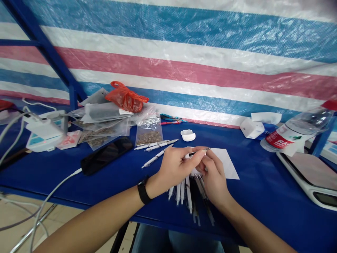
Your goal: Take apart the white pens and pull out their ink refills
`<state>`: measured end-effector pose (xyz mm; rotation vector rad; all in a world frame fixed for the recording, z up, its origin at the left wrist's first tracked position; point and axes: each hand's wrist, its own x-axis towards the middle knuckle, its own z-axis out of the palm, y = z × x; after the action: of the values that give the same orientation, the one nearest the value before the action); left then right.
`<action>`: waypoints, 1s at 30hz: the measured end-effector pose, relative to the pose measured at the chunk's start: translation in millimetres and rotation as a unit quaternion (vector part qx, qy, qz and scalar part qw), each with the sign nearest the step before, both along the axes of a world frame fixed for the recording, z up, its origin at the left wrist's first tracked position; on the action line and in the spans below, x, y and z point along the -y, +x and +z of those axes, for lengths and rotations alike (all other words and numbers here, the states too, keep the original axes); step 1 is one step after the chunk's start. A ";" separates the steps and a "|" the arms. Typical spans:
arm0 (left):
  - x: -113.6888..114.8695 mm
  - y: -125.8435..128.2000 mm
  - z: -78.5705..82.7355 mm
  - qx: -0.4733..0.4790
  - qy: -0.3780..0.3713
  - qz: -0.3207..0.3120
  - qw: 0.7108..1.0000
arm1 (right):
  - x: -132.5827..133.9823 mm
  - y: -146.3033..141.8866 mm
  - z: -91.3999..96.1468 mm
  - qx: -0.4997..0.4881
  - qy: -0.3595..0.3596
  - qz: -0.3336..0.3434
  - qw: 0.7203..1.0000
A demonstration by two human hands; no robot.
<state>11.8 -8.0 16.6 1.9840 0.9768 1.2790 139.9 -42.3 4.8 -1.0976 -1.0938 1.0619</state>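
My left hand (171, 163), with a black band at the wrist, is closed around a white pen (187, 155) with a dark front part. My right hand (214, 177) meets it at the pen's tip, its fingers pinched together there and partly hidden. Below the hands lie several white pen barrels (182, 191) side by side. Next to them is a bunch of thin, dark and clear refills (201, 189). White paper (229, 167) lies partly under my right hand. Left of my left hand rest three white pens (155, 158).
Behind are a white earphone case (188, 136), bags of dried bits (150, 135), a red plastic bag (126, 98) and coloured pens (171, 121). A phone (106, 156) charges at left. To the right stand a bottle (292, 131) and a scale (313, 172).
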 end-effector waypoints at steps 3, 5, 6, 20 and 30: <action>-3.7 -1.7 -0.6 -0.015 0.009 0.017 1.000 | -5.3 4.2 3.5 0.057 -0.014 -0.002 0.998; -5.6 -2.9 -0.9 -0.023 0.008 0.022 0.999 | -6.7 5.0 5.7 0.081 -0.023 0.010 0.996; -6.0 -3.2 -0.9 -0.026 0.007 0.023 0.999 | -6.9 4.9 6.5 0.081 -0.022 0.011 0.996; -4.7 0.0 -4.1 -0.068 0.025 0.004 0.997 | -7.7 4.2 11.7 -0.122 -0.119 0.061 0.983; -5.1 -0.4 -1.5 -0.078 0.031 -0.003 0.996 | -11.2 14.4 6.8 -0.035 0.045 -0.029 0.998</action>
<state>11.4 -2.9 15.1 2.1596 1.0130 1.1793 154.3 -31.2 11.6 -1.0066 -1.0375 0.9885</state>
